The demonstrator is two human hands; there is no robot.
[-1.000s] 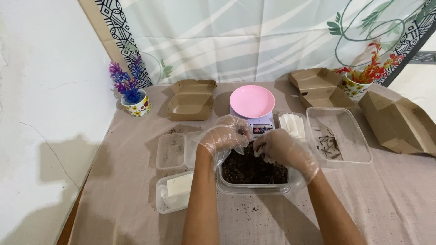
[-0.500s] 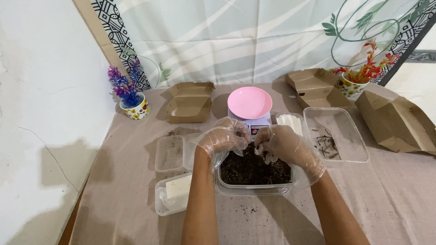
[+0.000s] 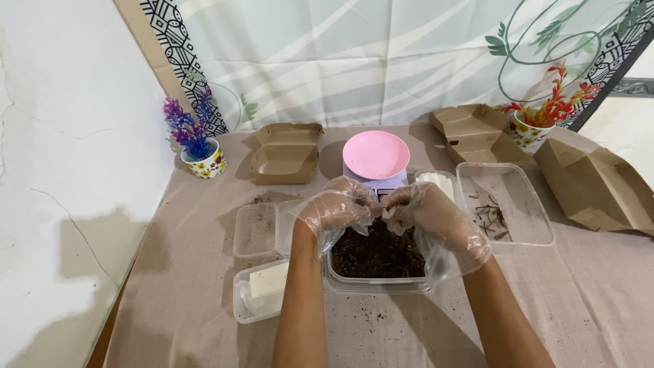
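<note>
Pictured from above: left hand (image 3: 335,208) and right hand (image 3: 428,217), both in loose clear plastic gloves, meeting over the far rim of a clear tub of dark soil (image 3: 377,255) at mid-bench. Fingers (image 3: 392,204) curled inward and pinched together on something small, too tiny to identify; firmness of grip impossible to tell.

Tub well filled with dark crumbly material, a few crumbs scattered on the bench (image 3: 204,320) just in front of it. Just behind the tub, a small scale with a pink dish (image 3: 375,154), the dish bare. Right of the tub, a larger clear tray (image 3: 505,203) holding only a thin scatter of dark twigs. Left of the tub, an empty clear container (image 3: 255,230) and, nearer the camera, another with a white block (image 3: 262,291).

Judging by the full tub and sparse tray, picking-through at an early stage, most material unsorted.

Behind the scale, an open brown paper box (image 3: 286,152); further left, a purple flower pot (image 3: 197,151).
</note>
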